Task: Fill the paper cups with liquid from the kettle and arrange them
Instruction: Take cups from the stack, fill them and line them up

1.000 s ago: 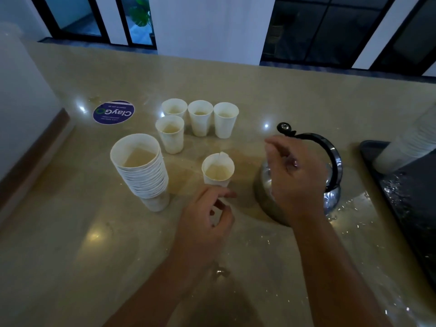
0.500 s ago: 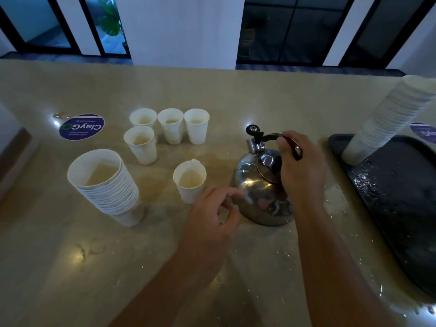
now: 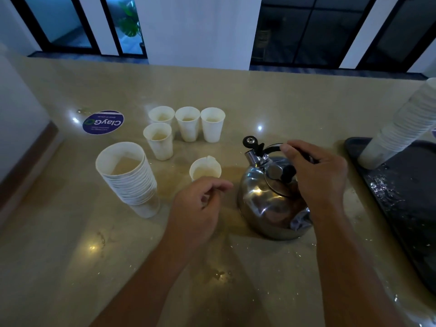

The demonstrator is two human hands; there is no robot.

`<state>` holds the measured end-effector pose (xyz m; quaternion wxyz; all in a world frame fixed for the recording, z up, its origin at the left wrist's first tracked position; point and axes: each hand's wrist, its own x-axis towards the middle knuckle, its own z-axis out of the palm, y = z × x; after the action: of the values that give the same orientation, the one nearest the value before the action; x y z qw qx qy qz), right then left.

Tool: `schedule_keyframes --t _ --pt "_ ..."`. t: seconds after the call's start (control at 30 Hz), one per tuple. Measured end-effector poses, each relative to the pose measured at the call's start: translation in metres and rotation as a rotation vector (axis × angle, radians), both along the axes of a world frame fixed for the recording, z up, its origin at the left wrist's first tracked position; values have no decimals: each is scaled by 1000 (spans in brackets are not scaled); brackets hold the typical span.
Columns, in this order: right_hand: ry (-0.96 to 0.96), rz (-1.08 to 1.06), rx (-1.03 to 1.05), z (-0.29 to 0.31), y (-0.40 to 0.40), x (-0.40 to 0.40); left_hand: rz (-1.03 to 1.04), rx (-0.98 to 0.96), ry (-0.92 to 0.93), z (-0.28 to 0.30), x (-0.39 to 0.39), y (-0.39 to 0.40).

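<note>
A shiny steel kettle with a black handle stands on the beige counter. My right hand is wrapped around its handle from the right. A single paper cup holding pale liquid stands just left of the kettle. My left hand hovers right in front of that cup, fingers curled, hiding its lower part; whether it touches the cup is unclear. Farther back, several filled paper cups stand close together in a group.
A tall stack of nested paper cups stands at the left. A second stack leans on a dark wet tray at the right. A round blue sticker lies at the back left. Water drops dot the counter near the kettle.
My right hand went from above the kettle to gripping its handle. My left hand stayed by the single cup. The view shifted, bringing the right cup stack into sight.
</note>
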<state>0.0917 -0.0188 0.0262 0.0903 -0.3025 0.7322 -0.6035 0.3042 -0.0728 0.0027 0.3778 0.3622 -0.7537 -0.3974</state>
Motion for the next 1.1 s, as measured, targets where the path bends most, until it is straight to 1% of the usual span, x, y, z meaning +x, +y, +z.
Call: schedule_keyframes --t 0.2,0.4,0.57,0.73,0.9,1.1 --pt "82 109 -9 26 1 7 26 84 -12 8 1 -24" --pt "133 202 7 47 -3 10 7 33 4 30 -1 -52" --pt "158 290 43 56 -6 18 -34 45 29 41 -6 -61" --pt "162 339 93 56 -15 26 -49 53 2 40 -5 -65" --pt "214 399 154 62 -21 32 -41 76 -5 33 -1 -70" --pt "295 420 222 69 -29 37 -40 70 11 31 3 -72"
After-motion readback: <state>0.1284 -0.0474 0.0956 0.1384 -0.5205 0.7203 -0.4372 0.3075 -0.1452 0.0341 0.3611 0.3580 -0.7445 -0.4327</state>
